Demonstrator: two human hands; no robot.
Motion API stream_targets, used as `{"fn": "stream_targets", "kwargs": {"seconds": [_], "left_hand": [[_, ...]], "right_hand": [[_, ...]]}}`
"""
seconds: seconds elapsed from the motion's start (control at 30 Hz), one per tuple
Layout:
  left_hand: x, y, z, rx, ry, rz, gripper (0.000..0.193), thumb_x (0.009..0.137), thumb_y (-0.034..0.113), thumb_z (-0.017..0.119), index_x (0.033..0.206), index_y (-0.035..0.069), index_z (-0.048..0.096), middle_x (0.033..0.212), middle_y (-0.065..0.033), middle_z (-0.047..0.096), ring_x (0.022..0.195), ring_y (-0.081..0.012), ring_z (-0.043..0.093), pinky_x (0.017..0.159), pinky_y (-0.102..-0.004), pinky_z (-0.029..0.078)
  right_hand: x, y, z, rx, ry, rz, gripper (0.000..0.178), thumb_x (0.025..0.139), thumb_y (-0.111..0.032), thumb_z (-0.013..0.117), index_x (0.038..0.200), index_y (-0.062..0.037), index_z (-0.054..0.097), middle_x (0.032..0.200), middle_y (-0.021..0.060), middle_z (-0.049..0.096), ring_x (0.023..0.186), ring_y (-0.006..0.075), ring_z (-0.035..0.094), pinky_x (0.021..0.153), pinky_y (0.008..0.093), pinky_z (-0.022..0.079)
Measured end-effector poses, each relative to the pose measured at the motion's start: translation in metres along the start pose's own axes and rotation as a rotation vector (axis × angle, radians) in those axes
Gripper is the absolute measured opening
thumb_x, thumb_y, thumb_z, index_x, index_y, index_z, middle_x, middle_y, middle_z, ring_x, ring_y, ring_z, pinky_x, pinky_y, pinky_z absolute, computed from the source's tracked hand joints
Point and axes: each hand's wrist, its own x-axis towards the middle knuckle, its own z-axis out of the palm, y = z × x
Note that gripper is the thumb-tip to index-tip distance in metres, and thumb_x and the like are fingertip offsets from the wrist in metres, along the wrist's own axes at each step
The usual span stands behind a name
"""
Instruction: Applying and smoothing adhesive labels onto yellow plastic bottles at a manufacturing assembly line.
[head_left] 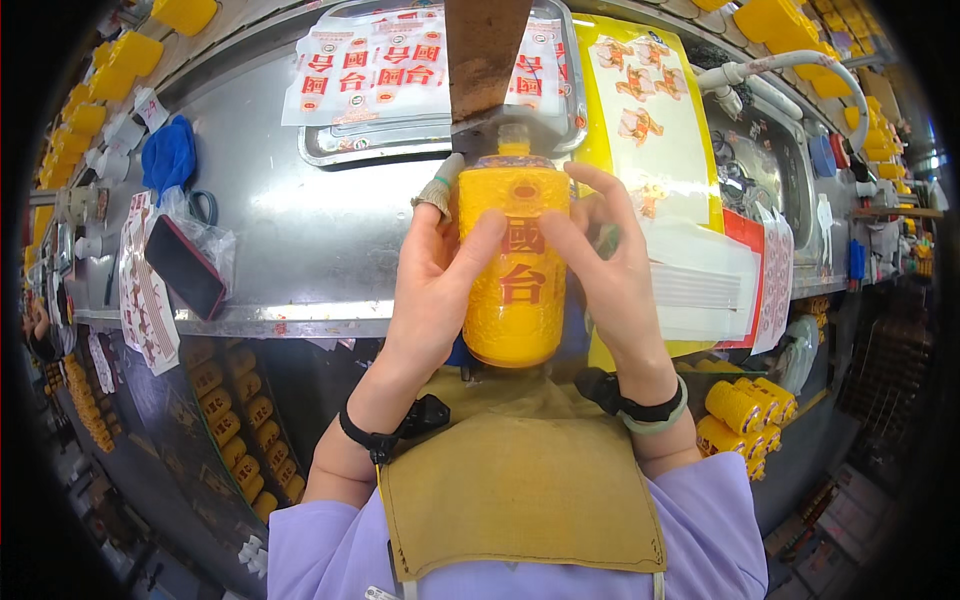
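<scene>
A yellow textured bottle (pixel 512 335) stands in front of me, tilted slightly, with large red characters down its front and a blue-patterned shoulder below a pale neck. My left hand (pixel 432 268) grips its left side, the thumb lying at the edge of the upper red character. A knitted finger cover (pixel 437 192) sits on a finger of that hand. From the other side my right hand (pixel 612 268) holds the bottle, its thumb pressed on the same character and its index finger raised near the shoulder. The remaining right fingers are partly hidden behind the bottle.
Sheets of red-character decals (pixel 385 65) lie on a metal tray (pixel 375 145) behind a brown upright post (pixel 485 50). On the right are a yellow decal sheet (pixel 640 110), white papers (pixel 705 285) and a sink with a hose (pixel 800 65). A phone (pixel 186 267) and blue cloth (pixel 168 158) lie left.
</scene>
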Motion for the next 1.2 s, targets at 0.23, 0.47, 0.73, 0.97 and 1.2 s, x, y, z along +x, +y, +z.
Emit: {"fn": "stream_targets", "kwargs": {"seconds": [0.23, 0.47, 0.73, 0.97, 1.2], "left_hand": [[-0.001, 0.0, 0.001, 0.063, -0.007, 0.013, 0.063, 0.105, 0.011, 0.059, 0.159, -0.002, 0.028, 0.15, -0.0163, 0.049, 0.139, -0.0226, 0.048, 0.116, -0.0372, 0.04], [-0.002, 0.005, 0.003, 0.139, -0.055, 0.011, 0.07, 0.1, 0.008, 0.065, 0.158, -0.001, 0.028, 0.149, -0.0164, 0.049, 0.138, -0.0231, 0.049, 0.116, -0.0385, 0.04], [-0.002, 0.003, 0.009, 0.111, 0.005, 0.08, 0.066, 0.095, 0.004, 0.071, 0.149, -0.004, 0.034, 0.134, -0.015, 0.057, 0.117, -0.0185, 0.064, 0.097, -0.0328, 0.055], [0.001, 0.003, 0.008, 0.127, -0.016, 0.095, 0.067, 0.096, 0.003, 0.069, 0.151, -0.005, 0.031, 0.138, -0.0153, 0.054, 0.125, -0.0212, 0.06, 0.103, -0.0343, 0.052], [0.014, 0.006, 0.006, 0.033, 0.05, 0.088, 0.06, 0.099, 0.008, 0.068, 0.149, -0.002, 0.037, 0.141, -0.0164, 0.05, 0.128, -0.0209, 0.055, 0.108, -0.0353, 0.048]], "right_hand": [[0.001, 0.002, 0.002, -0.043, 0.019, -0.054, 0.054, 0.09, -0.019, 0.081, 0.133, -0.0027, 0.054, 0.083, -0.0054, 0.042, 0.076, 0.0044, 0.041, 0.068, 0.019, 0.035], [0.019, -0.016, -0.003, -0.104, -0.019, -0.045, 0.038, 0.091, -0.02, 0.079, 0.12, -0.0011, 0.063, 0.081, -0.0064, 0.04, 0.073, 0.0034, 0.038, 0.064, 0.0194, 0.033], [0.031, -0.022, 0.004, -0.257, -0.038, -0.069, 0.032, 0.085, -0.021, 0.081, 0.105, -0.0014, 0.066, 0.079, -0.0059, 0.041, 0.072, 0.0051, 0.037, 0.062, 0.0205, 0.033], [0.026, -0.016, -0.003, -0.06, -0.022, -0.074, 0.025, 0.094, -0.019, 0.076, 0.109, -0.0018, 0.065, 0.079, -0.0067, 0.043, 0.073, 0.0043, 0.038, 0.065, 0.0197, 0.033], [0.016, -0.01, 0.001, -0.031, -0.028, -0.041, 0.028, 0.095, -0.016, 0.076, 0.116, -0.0024, 0.062, 0.082, -0.0067, 0.038, 0.076, 0.0037, 0.036, 0.066, 0.0183, 0.032]]}}
